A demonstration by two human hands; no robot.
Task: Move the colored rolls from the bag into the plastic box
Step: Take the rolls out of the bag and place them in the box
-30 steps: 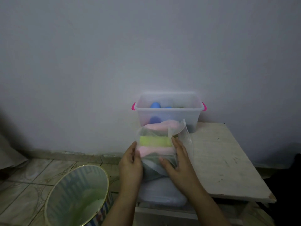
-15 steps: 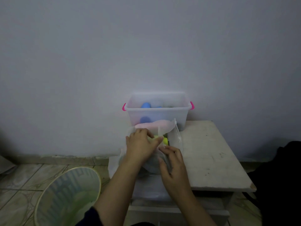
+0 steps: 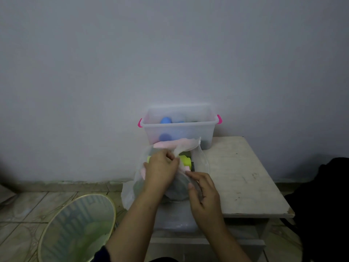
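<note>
The right hand (image 3: 204, 193) rests on the clear bag (image 3: 203, 163) on the desk (image 3: 243, 178), fingers loosely bent. The left hand (image 3: 160, 170) seems to pinch the bag's edge beside a yellow-green roll (image 3: 185, 160). Behind, blue rolls (image 3: 166, 120) sit in the plastic box (image 3: 179, 126).

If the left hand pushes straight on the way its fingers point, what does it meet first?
Most likely the yellow-green roll just beyond the left hand, inside the bag whose edge it pinches. The plastic box sits farther back; depth is unclear.
</note>
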